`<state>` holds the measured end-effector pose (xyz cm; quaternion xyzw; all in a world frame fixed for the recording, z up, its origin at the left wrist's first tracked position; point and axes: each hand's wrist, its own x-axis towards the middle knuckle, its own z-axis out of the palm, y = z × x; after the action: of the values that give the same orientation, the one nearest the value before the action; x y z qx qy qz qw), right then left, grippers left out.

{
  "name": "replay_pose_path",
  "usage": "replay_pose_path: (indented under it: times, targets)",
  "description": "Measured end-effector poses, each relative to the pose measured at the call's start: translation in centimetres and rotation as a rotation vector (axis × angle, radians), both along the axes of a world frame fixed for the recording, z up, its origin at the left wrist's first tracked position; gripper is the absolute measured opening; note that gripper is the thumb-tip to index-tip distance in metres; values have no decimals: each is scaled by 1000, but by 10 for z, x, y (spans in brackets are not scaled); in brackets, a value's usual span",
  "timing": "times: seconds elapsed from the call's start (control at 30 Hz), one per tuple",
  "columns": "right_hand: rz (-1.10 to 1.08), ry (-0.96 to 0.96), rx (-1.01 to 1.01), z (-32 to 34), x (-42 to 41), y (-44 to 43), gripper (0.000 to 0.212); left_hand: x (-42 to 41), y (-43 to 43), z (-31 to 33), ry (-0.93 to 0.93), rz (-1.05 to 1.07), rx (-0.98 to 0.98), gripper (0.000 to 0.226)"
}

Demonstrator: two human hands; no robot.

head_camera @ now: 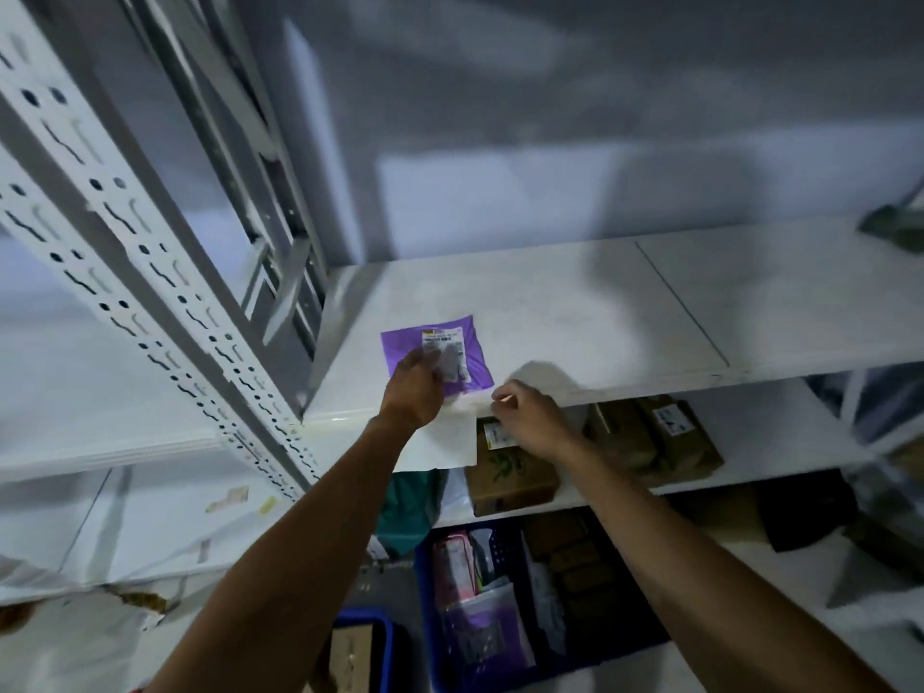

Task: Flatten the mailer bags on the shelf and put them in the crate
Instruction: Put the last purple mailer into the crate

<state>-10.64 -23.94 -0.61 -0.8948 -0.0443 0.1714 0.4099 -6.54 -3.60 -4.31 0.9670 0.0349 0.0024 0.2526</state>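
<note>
A small purple mailer bag [465,350] with a white label lies flat on the white shelf [575,312], near its front edge. My left hand [415,387] rests on the bag's near left part, fingers over the label. My right hand [530,417] is at the shelf's front edge, fingers curled, pinching the top of a white mailer bag [440,442] that hangs down over the edge. Below, on the floor, stands a blue crate [425,557] holding several mailers, one pink and one purple.
A perforated white upright [150,292] rises at the left. The shelf below carries several brown cardboard parcels [515,472] and a green bag [405,507]. A second blue bin [365,637] sits by the crate. A dark object [890,222] lies at the far right.
</note>
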Motion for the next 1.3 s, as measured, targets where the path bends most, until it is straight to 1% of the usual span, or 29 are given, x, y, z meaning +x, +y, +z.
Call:
replay_pose_path:
  times: [0.1, 0.17, 0.23, 0.33, 0.4, 0.47, 0.5, 0.57, 0.63, 0.7, 0.8, 0.9, 0.97, 1.0, 1.03, 1.07, 1.13, 1.23, 1.3]
  targets:
    - [39, -50, 11, -8, 2, -5, 27, 30, 11, -7, 6, 37, 89, 60]
    - [46, -59, 8, -17, 7, -7, 28, 40, 20, -20, 86, 52, 157, 69]
    - [56, -74, -6, -24, 19, -6, 27, 40, 20, -29, 149, 32, 179, 69]
    - [51, -181, -19, -32, 42, 2, 27, 37, 0, -33, 94, -58, 167, 70]
    - [7, -278, -15, -31, 53, 13, 33, 38, -18, -34, 78, -139, 180, 73]
    - [-21, -381, -11, -36, 68, 25, 40, 44, -39, -42, 59, -217, 247, 83]
    - [-9, -422, -31, -37, 70, 30, 42, 40, -48, -42, 37, -239, 286, 82]
    - [9, -442, -44, -41, 86, 32, 42, 43, -63, -41, -21, -216, 286, 76]
    - [28, -404, -41, -48, 105, 27, 42, 44, -67, -38, -93, -176, 301, 70]
    - [68, -355, -45, -56, 123, 18, 42, 48, -65, -39, -174, -177, 360, 58]
    - [162, -346, -110, -73, 139, 8, 42, 52, -68, -42, -219, -146, 403, 52]
    - [252, -458, -135, -84, 141, 5, 42, 53, -71, -54, -254, -151, 324, 52]
    - [326, -590, -209, -93, 142, 3, 44, 57, -63, -70, -287, -229, 302, 51]
    - [369, -644, -269, -97, 142, 3, 48, 60, -57, -77, -309, -279, 319, 51]
    - [393, -653, -317, -97, 141, 3, 55, 62, -53, -80, -300, -316, 321, 51]
    - [392, -622, -335, -97, 141, 4, 62, 64, -51, -80, -280, -322, 298, 52]
    - [380, -581, -376, -96, 141, 4, 72, 64, -54, -74, -259, -260, 220, 57]
    - [398, -564, -466, -98, 144, -2, 71, 59, -61, -64, -191, -96, 91, 66]
    - [435, -574, -537, -99, 146, -7, 67, 59, -60, -63, -144, -50, 68, 71]
